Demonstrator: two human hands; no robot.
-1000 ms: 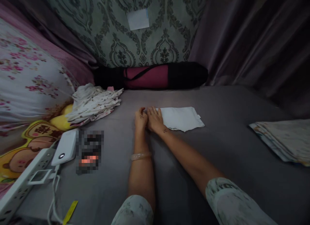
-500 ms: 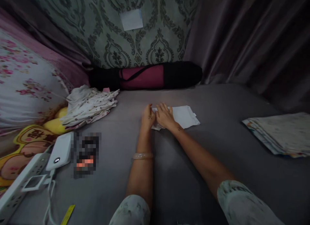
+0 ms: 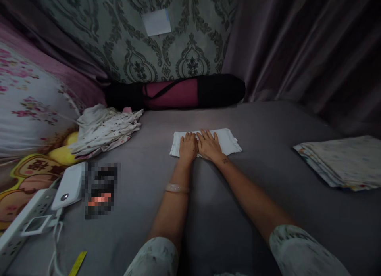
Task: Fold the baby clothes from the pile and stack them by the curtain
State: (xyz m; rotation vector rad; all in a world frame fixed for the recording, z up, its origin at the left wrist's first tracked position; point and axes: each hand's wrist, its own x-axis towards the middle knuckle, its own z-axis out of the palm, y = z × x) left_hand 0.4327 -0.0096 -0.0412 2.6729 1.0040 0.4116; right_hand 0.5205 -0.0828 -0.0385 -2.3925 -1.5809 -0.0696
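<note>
A white folded cloth lies flat on the grey sheet, its long side running left to right. A small tag sticks out at its right edge. My left hand rests palm down on the left half of the cloth, fingers stretched forward. Close beside it, my right hand presses flat on the middle, fingers a little spread. Both hands touch the cloth and grip nothing; the part of it beneath them is hidden.
At right lies a stack of folded cloths. Rumpled patterned clothes sit at left by a floral pillow. Nearer are a power bank, a power strip and a yellow strip. A black-and-pink long bag lies along the wall.
My left hand was at the cloth's left side with fingers curled; now it lies flat on it. The cloth's left part has come into view, spread out. The view has shifted slightly.
</note>
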